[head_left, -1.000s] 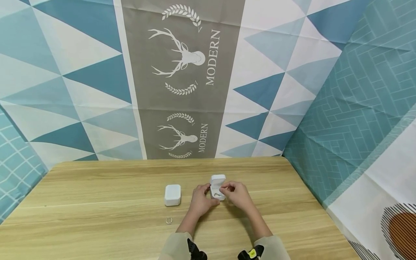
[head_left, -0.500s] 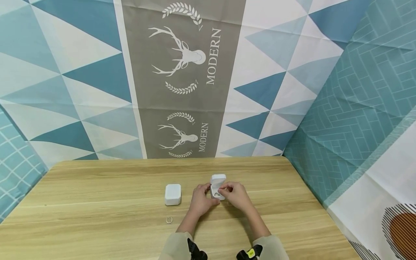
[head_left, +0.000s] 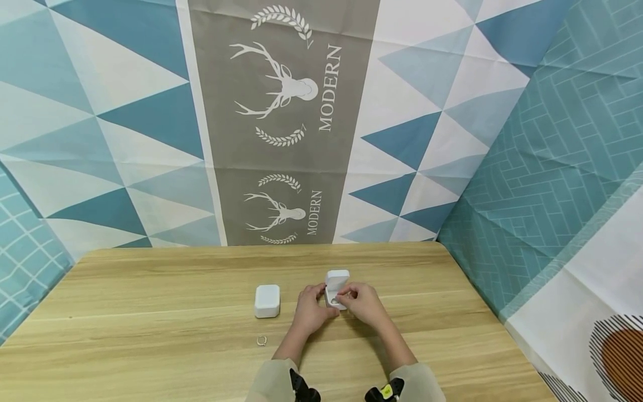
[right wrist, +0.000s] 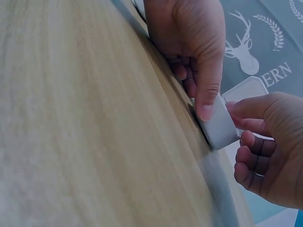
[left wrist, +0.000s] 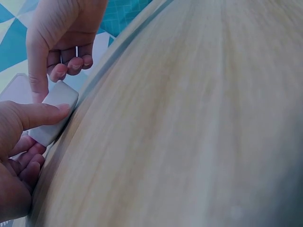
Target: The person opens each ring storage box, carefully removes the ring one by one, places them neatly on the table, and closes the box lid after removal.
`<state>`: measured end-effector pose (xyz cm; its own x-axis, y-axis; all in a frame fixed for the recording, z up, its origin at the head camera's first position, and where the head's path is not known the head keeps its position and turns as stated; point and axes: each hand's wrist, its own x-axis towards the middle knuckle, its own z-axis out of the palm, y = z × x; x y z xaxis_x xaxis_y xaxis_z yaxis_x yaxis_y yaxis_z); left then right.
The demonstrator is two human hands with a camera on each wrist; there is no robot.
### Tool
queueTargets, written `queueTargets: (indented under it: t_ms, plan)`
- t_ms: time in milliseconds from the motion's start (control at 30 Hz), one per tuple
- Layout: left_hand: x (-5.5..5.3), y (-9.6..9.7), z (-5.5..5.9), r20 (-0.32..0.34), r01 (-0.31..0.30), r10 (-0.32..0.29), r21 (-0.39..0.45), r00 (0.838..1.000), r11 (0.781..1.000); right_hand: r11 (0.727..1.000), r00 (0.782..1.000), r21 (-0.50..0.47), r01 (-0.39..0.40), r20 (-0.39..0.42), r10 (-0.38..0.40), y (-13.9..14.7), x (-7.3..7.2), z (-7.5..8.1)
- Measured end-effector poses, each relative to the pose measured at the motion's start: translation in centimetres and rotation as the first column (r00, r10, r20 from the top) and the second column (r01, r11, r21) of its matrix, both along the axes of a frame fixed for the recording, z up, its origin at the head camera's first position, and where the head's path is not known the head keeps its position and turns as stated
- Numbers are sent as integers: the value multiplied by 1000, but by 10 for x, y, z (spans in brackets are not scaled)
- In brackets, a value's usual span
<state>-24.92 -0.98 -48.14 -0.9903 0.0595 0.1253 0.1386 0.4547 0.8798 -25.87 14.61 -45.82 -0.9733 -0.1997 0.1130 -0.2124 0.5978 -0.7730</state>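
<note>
My left hand (head_left: 310, 311) holds a small white ring box (left wrist: 56, 113) standing on the table, its thumb on the near wall and its fingers round the left side. The box's lid (head_left: 337, 278) stands raised at the back. Inside the box a ring (head_left: 334, 300) is partly visible. My right hand (head_left: 365, 304) reaches in from the right, thumb and forefinger pinched at the ring; its other fingers (right wrist: 253, 163) are curled outside. In the wrist views the box walls hide the ring and those fingertips.
Left of the hands stands a second white ring box (head_left: 267, 301) with its lid down. A loose ring (head_left: 262, 340) lies on the wooden table (head_left: 150, 335) in front of it. A patterned cloth (head_left: 281, 123) hangs behind the table's far edge.
My right thumb and forefinger have moved slightly left and down, further into the box, covering more of the ring. My left hand and the box have stayed in place.
</note>
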Motion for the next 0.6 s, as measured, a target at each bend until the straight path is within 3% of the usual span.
queueTargets:
  t_ms: [600]
  plan:
    - [0, 0, 0, 21, 3, -3, 20, 1000, 1000, 998, 1000, 61, -11, -27, 13, -4, -3, -1]
